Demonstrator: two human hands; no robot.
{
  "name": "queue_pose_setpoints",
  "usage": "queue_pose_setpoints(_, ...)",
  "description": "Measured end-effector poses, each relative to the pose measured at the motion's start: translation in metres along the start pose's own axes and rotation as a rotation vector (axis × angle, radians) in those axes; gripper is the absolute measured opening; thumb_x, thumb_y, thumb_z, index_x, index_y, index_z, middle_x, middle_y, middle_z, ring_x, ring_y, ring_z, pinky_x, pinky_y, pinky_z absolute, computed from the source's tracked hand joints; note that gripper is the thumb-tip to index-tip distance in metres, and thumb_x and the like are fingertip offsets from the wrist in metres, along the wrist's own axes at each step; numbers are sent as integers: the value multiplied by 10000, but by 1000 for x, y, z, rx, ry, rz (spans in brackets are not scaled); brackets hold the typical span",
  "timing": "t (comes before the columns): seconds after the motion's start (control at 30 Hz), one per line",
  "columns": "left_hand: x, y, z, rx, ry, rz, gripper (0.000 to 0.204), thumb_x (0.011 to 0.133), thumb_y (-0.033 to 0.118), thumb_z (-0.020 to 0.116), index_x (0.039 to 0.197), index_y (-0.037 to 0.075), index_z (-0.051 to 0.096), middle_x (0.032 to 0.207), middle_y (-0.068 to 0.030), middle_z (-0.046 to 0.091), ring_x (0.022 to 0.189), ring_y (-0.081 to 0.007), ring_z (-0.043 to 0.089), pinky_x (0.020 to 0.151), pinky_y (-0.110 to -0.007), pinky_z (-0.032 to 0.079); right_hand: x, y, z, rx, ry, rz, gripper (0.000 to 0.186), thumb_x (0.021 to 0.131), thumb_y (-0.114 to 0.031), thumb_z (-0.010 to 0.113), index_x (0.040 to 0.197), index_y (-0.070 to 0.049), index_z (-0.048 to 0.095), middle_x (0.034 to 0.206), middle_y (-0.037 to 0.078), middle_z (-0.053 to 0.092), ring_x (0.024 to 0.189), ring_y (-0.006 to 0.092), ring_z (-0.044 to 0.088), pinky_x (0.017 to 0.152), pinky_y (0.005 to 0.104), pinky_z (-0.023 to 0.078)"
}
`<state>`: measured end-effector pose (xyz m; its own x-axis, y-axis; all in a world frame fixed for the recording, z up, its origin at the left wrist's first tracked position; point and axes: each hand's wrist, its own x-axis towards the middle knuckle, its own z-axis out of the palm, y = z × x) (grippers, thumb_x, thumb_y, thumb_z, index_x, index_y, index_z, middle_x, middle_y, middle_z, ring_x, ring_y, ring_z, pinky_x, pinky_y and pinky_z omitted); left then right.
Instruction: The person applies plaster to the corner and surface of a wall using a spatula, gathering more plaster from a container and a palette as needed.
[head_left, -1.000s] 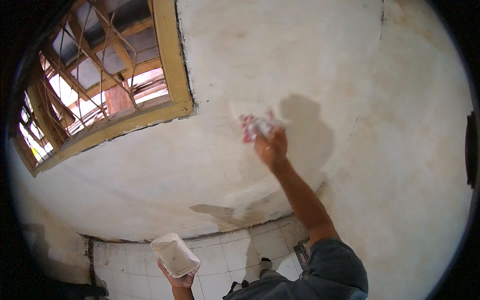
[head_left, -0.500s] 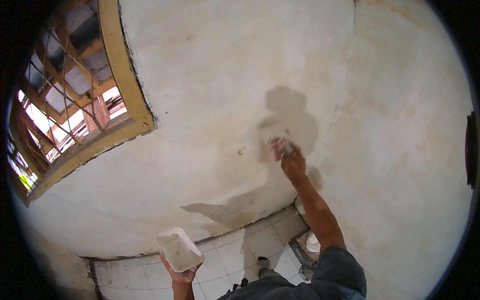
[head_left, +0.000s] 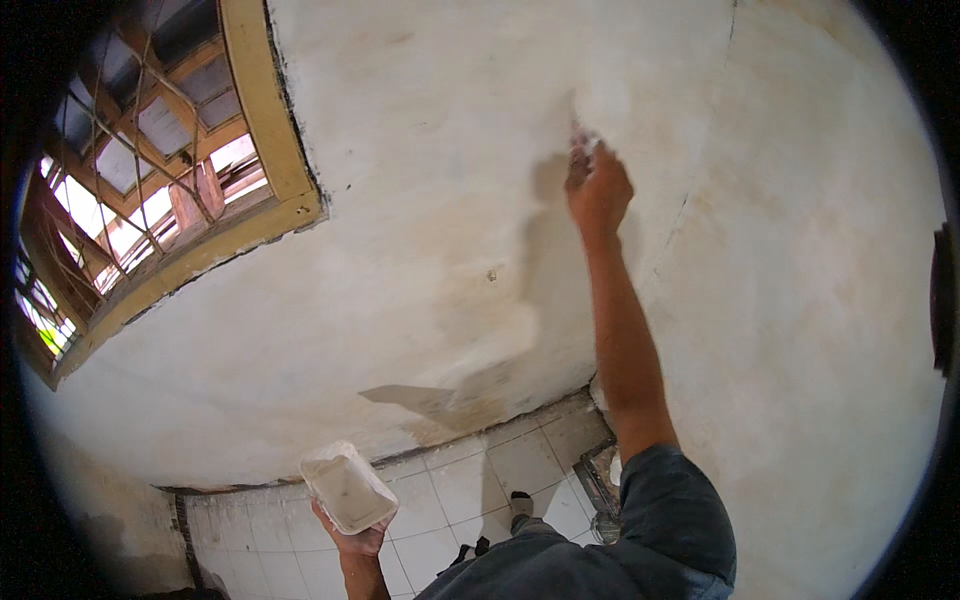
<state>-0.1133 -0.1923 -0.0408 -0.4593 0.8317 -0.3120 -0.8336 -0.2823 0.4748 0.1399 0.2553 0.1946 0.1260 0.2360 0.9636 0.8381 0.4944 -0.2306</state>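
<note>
"Up in front of the pale wall [head_left: 430, 180], how does the right hand [head_left: 600, 192] grip?"

"Fingers drawn together, bent round a thin tool [head_left: 578, 148]. It's blurred, and I can't tell from here whether its edge touches the plaster."

"Which way does it point?"

"Upward out of the fist, leaning a touch to the left. It shows as a narrow strip, nearly edge-on, its visible length running up and down, with a hint of red near the fingers."

"And the left hand [head_left: 354, 540]?"

"Low down, over the floor, clasped on the lower edge of a whitish tray [head_left: 326, 472]; most of its fingers are hidden underneath. The tray's hollow faces up, and its long axis slants from upper left to lower right."

"What's round about?"

"The right arm [head_left: 630, 340] comes nearly straight out of a dark sleeve [head_left: 655, 500], with a shadow [head_left: 555, 250] on the wall just left of it. There's a small mark [head_left: 491, 276] below, and a yellow window frame [head_left: 268, 100] well off to the left. Beneath lie white floor tiles [head_left: 415, 500], with a foot [head_left: 521, 503] on them."
</note>
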Motion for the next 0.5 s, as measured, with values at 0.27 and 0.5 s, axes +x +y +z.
queue_pose_setpoints(0.27, -14, 9, -8, -6, 36, 32, 698, 825, 714, 412, 1334, 238, 448, 1248, -29, 555, 1066, -277, 597, 728, -526, 560, -185, -142, 0, 160, -208, -326, 174, 814, -109, 601, 971, -74, 668, 830, 153, 623, 806, 314, 590, 726, 374, 492)
queue_pose_setpoints(0.5, -23, 19, -16, 11, -25, 71, 721, 815, 738, 408, 1344, 249, 436, 1246, -23, 552, 1076, -271, 588, 725, -533, 552, -193, -121, -14, 343, -358, -67, 91, 810, -127, 592, 851, -61, 639, 779, 143, 590, 752, 312, 582, 632, 413, 483)
